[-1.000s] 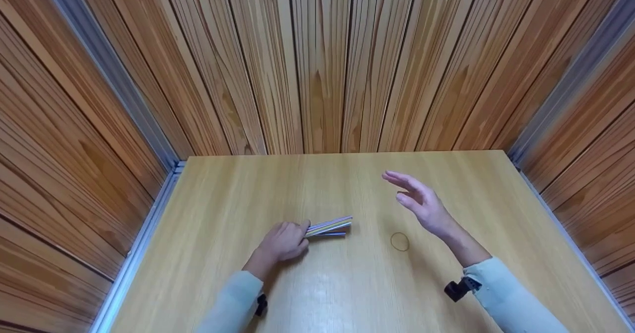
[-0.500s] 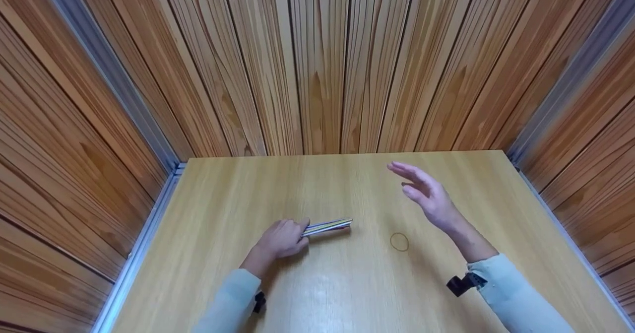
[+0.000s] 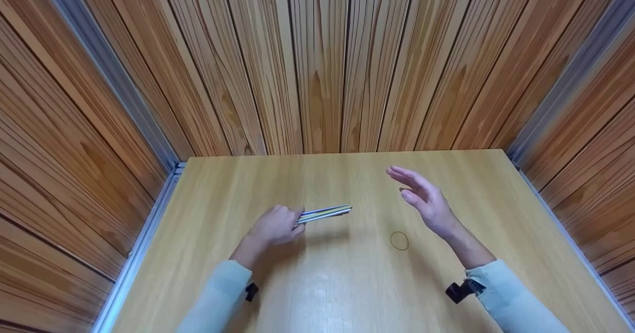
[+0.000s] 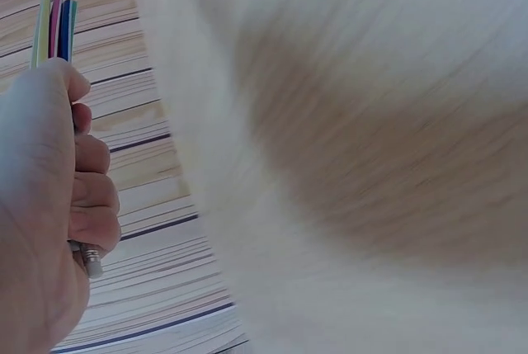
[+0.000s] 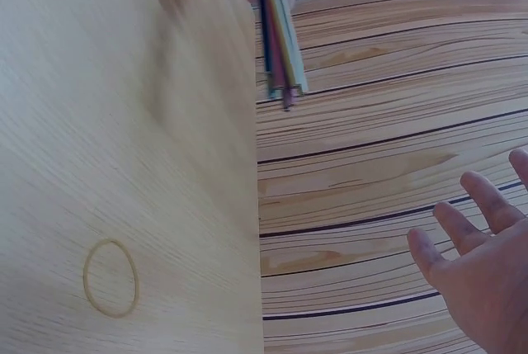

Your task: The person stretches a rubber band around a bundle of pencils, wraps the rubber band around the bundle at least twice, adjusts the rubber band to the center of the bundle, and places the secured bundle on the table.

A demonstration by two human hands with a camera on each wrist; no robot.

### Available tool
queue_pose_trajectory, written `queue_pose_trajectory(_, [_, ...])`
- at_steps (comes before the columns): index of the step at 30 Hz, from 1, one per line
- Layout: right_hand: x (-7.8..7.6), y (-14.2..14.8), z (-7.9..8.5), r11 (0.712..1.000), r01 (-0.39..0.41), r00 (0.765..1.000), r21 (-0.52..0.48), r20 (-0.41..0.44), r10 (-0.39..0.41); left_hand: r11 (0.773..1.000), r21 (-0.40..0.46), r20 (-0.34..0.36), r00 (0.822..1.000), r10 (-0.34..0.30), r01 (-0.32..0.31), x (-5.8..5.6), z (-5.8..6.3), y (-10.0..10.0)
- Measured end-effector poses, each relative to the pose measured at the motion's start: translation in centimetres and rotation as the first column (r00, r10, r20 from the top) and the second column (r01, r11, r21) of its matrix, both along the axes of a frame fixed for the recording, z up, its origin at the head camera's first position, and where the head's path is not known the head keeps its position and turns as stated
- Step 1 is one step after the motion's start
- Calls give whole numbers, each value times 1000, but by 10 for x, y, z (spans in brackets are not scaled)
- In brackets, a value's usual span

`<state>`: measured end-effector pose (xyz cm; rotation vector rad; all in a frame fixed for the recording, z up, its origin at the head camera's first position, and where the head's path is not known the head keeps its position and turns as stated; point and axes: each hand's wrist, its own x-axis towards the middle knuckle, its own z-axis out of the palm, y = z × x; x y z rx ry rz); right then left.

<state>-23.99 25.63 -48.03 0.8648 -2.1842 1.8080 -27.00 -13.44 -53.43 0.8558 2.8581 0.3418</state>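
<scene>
Head view: our left hand (image 3: 274,225) curls round one bundle of slim blue, yellow and silvery sticks (image 3: 325,214) above the table (image 3: 238,184); we cannot count them. Our right hand (image 3: 430,206), fingers extended, holds nothing near one tan loop (image 3: 390,239).

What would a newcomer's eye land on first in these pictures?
Probably the bright bundle of pencils, gripped in the left hand above the table. Next, perhaps, the thin band, a loop lying flat on the tabletop to the right of the pencils. The right hand also stands out, raised and holding nothing, beyond the band.
</scene>
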Motion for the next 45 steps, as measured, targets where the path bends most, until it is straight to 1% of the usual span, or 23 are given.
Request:
queue_pose_trajectory(4, [1, -3, -4, 1000, 16, 1000, 16, -1, -16, 1000, 14, -24, 1000, 1, -1, 1, 12, -3])
queue_pose_trajectory(9, [5, -9, -12, 999, 27, 999, 27, 33, -28, 998, 66, -59, 998, -15, 19, 1, 24, -5])
queue_pose_trajectory(12, [6, -13, -17, 999, 31, 997, -11, 66, -30, 996, 78, -97, 994, -45, 53, 0, 29, -6])
queue_pose_trajectory(16, [7, -20, -23, 994, 36, 991, -107, 132, -22, 994, 68, -135, 988, -70, 80, -1, 34, -5])
queue_pose_trajectory(18, [8, -24, -26, 988, 48, 987, -147, 157, -25, 994, 61, -140, 987, -76, 85, -2, 37, -4])
queue_pose_trajectory(21, [10, -29, -30, 984, 72, 987, -162, 156, -47, 995, 52, -137, 988, -76, 84, -2, 39, -2])
queue_pose_trajectory(25, [14, -34, -36, 985, 79, 988, -151, 146, -57, 994, 47, -149, 985, -87, 95, -2, 43, 2])
queue_pose_trajectory(30, [19, -43, -41, 990, 80, 980, -116, 188, -58, 992, 26, -194, 974, -119, 126, -1, 48, 8])
queue_pose_trajectory(33, [21, -48, -43, 992, 66, 976, -104, 212, -42, 991, 13, -209, 970, -125, 131, 0, 50, 13])
queue_pose_trajectory(37, [25, -55, -46, 994, 28, 969, -110, 246, 0, 990, 6, -214, 967, -135, 140, 1, 52, 19])
queue_pose_trajectory(45, [33, -66, -47, 997, -17, 967, -74, 252, 35, 990, 3, -217, 967, -138, 142, 2, 53, 28])
